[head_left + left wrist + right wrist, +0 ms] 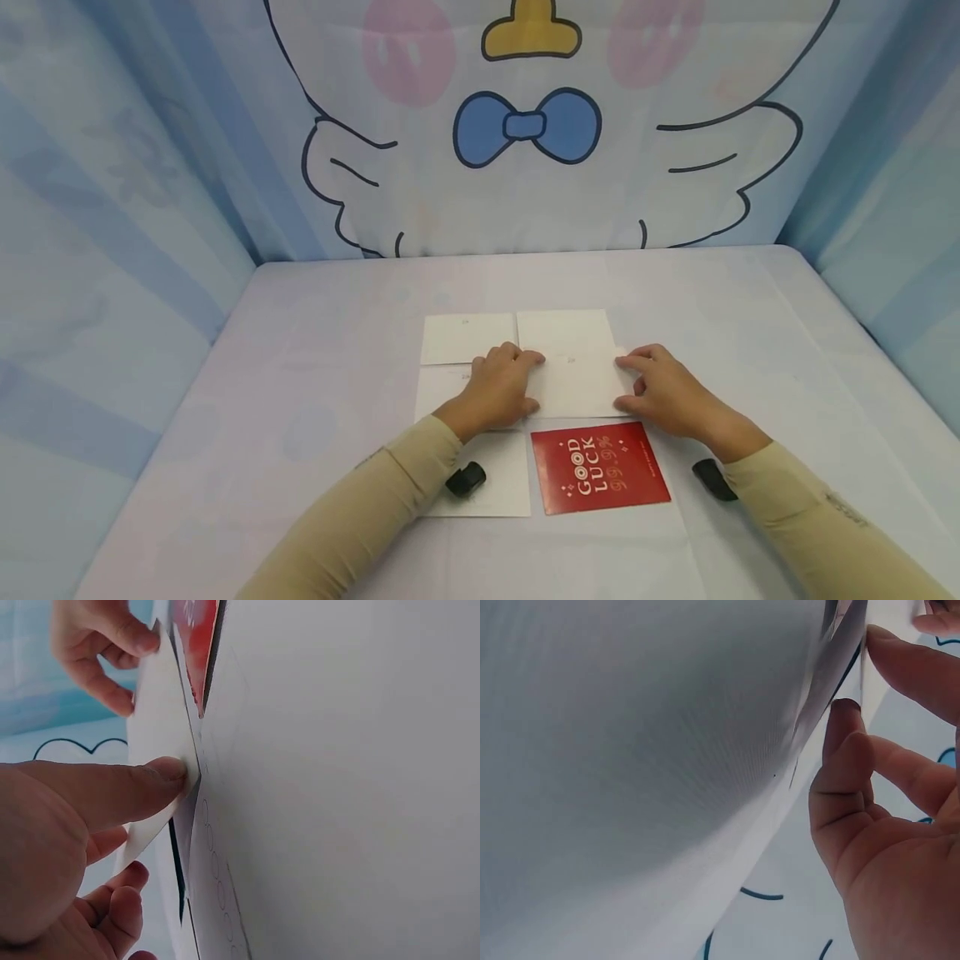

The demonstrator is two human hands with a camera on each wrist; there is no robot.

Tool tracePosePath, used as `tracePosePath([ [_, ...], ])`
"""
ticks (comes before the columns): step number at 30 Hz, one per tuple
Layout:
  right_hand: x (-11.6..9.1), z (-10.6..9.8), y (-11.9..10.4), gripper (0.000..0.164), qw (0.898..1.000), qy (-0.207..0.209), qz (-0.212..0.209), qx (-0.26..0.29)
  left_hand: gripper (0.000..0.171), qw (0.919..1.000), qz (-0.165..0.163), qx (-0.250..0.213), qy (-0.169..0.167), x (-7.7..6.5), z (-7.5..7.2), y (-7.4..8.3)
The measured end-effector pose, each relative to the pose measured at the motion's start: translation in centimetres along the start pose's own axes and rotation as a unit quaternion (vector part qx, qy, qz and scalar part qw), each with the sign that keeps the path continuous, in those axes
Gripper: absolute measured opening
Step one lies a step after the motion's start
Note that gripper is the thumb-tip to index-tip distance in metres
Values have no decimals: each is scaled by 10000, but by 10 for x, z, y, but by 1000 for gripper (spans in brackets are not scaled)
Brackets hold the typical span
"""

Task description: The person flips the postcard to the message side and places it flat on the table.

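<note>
Both hands hold a blank white card point(573, 383) by its opposite sides, tilted just over the table. At the left edge my left hand point(495, 387) pinches it, the thumb point(165, 771) on its near corner. On the right side my right hand point(671, 396) grips the other edge between thumb and fingertips, also seen in the right wrist view. Right below the held card lies a red card point(600, 467) printed "GOOD LUCK 99.9%". Behind it, another white card point(564, 327) is partly covered.
More white cards lie to the left: one at the back point(465, 340), one in the middle point(437, 392) partly under my left hand, and one in front point(506, 483). The pale table point(337, 367) meets a printed curtain point(525, 204) at the back.
</note>
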State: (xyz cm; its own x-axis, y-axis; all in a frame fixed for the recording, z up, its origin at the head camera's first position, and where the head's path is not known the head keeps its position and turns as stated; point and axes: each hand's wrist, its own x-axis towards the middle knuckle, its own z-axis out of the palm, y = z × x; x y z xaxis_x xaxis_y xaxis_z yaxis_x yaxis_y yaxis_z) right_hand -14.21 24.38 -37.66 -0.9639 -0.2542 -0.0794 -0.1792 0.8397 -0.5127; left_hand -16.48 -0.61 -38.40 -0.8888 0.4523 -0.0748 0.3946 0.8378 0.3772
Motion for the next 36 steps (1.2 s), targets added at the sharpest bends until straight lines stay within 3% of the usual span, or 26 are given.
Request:
tracePosePath([
  [16,3,0,-1,64,9987,-348,-176,-340,61,9982,-27,247,-544,1,-1,3],
  [36,2,2,0,64,9973,-680,-47,-283,61,9972,-125,233,-692,1,-1,-1],
])
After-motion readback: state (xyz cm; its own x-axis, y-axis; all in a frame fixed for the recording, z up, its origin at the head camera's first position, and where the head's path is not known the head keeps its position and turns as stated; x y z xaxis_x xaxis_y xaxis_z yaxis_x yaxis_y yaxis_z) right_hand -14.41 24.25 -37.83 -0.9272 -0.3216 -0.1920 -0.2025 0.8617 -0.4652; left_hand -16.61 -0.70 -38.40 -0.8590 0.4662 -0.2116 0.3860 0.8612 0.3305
